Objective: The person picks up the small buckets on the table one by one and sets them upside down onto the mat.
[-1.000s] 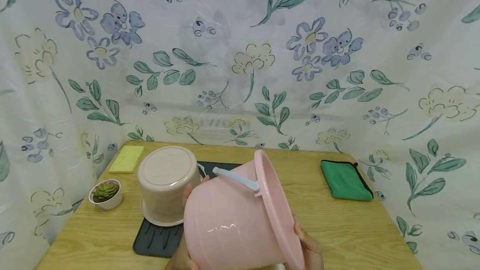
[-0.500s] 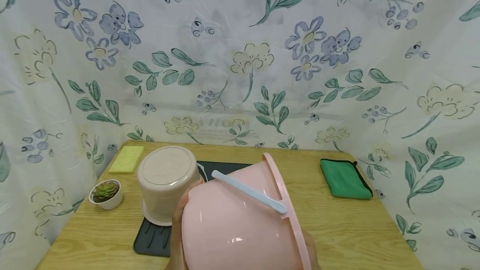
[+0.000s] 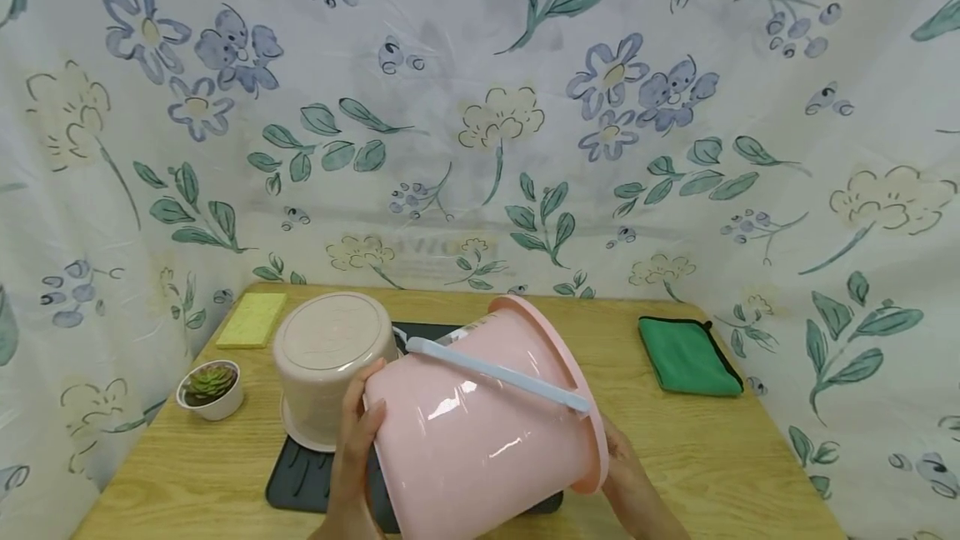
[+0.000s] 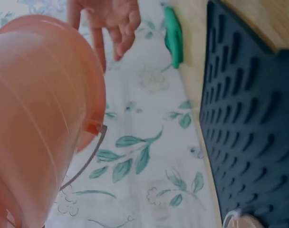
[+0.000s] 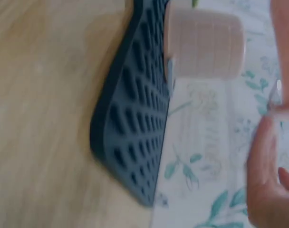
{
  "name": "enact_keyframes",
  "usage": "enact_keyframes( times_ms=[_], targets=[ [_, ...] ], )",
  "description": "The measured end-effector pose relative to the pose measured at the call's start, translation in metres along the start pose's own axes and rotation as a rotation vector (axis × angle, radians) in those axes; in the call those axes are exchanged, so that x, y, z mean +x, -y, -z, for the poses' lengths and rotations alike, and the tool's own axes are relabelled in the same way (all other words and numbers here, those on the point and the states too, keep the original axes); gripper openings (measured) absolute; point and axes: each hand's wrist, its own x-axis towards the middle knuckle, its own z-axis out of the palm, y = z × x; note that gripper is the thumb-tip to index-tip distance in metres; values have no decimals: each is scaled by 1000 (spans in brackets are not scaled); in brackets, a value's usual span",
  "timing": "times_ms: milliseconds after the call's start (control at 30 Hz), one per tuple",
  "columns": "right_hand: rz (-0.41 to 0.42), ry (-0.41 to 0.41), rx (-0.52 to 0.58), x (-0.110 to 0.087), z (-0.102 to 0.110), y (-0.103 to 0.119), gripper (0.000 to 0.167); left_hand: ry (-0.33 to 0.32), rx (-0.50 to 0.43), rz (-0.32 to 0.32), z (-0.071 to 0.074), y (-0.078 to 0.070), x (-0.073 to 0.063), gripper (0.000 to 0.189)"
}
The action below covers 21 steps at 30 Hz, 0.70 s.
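A pink bucket (image 3: 480,432) with a pale blue handle (image 3: 495,373) is held tilted on its side above the table, its mouth facing right. My left hand (image 3: 351,440) grips the base end, its thumb on the wall and fingers at the bottom edge. At the rim is my right hand (image 3: 626,469), partly hidden behind it in the head view. In the left wrist view the right hand (image 4: 109,23) shows loose, spread fingers beside the rim. The right wrist view catches its fingers (image 5: 263,166) by the bucket's edge (image 5: 284,47).
A beige bucket (image 3: 333,365) stands upside down on a dark ridged mat (image 3: 303,473). Left of it are a potted succulent (image 3: 212,388) and a yellow sponge cloth (image 3: 252,320). A green cloth (image 3: 688,355) lies at the right on the wooden table (image 3: 720,457). Floral curtain hangs behind.
The bucket has turned in my hands, with its handle swinging lower toward the right. My left hand's thumb has come into view on the wall. The right hand has shifted along the rim.
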Motion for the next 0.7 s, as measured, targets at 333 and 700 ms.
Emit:
enact_keyframes(
  times_ms=[333, 700],
  targets=[
    [305, -417, -540, 2, 20, 9, 63, 110, 289, 147, 1, -12, 2, 113],
    [385, -567, -823, 4, 44, 9, 94, 202, 500, 112, -5, -6, 4, 114]
  ],
)
